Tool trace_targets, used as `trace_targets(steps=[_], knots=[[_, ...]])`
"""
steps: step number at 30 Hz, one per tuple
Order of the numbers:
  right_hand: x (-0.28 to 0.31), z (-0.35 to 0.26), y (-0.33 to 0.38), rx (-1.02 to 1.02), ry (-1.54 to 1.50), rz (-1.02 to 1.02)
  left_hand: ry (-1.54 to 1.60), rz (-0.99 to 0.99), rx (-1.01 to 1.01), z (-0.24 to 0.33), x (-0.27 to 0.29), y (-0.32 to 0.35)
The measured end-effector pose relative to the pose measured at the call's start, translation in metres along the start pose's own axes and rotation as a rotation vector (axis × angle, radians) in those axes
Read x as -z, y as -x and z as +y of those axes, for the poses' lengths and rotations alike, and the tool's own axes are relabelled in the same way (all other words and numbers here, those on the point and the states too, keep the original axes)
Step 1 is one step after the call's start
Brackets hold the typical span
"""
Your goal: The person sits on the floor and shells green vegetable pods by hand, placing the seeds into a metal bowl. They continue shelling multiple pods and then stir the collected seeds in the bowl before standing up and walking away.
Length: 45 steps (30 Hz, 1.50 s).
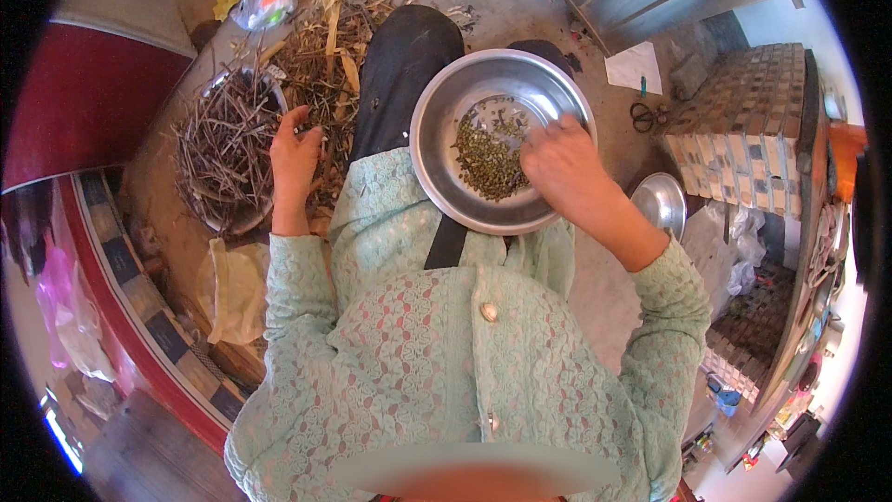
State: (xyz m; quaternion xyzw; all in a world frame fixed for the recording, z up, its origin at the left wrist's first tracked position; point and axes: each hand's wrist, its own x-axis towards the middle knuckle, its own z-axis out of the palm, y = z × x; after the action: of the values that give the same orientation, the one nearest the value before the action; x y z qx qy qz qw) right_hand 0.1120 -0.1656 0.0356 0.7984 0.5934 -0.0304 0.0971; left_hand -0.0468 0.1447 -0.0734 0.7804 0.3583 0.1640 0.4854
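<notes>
A wide steel basin (431,130) rests on my lap, tilted slightly. Inside lies a loose layer of small green-brown beans or seeds (488,165), with darker bits at its far edge. My right hand (560,163) reaches in over the right side of the basin, fingers bent together above the seeds. What those fingers hold, if anything, is hidden. Off to the left, my left hand (296,151) hovers beside a heap of twigs, its thumb and forefinger apart. Nothing plainly shows in it.
Broken sticks fill a metal basin (223,149) at left, with dry stalks (325,65) beside it. A plastic bag (264,2) lies beyond. On the right are another steel bowl (660,203), scissors (643,115), white paper (635,68) and a brick structure (743,121).
</notes>
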Motion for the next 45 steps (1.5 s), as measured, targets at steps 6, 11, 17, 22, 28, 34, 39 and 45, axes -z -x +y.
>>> trace_targets(steps=[6,11,17,22,28,34,39,45], knots=[[-0.005,0.007,0.001,0.024,-0.145,0.122,-0.19,0.1,-0.271,0.014,-0.009,0.005],[0.016,0.01,0.007,-0.122,-0.687,0.201,0.14,0.096,-0.337,0.062,-0.025,0.019],[0.01,-0.003,0.008,-0.276,-1.332,0.217,0.532,-0.37,-0.248,0.118,-0.046,0.054],[0.01,-0.011,0.008,-0.332,-1.498,0.232,0.734,-0.637,-0.228,0.132,-0.08,0.07],[0.008,-0.016,0.006,-0.389,-1.44,0.304,0.617,-0.561,-0.337,0.139,-0.093,0.065],[0.007,-0.015,0.004,-0.434,-1.302,0.433,0.468,-0.515,-0.354,0.144,-0.103,0.064],[0.002,-0.016,0.004,-0.439,-1.144,0.511,0.447,-0.54,-0.329,0.141,-0.11,0.065],[0.004,-0.022,0.004,-0.461,-1.002,0.536,0.468,-0.55,-0.274,0.135,-0.117,0.068]])
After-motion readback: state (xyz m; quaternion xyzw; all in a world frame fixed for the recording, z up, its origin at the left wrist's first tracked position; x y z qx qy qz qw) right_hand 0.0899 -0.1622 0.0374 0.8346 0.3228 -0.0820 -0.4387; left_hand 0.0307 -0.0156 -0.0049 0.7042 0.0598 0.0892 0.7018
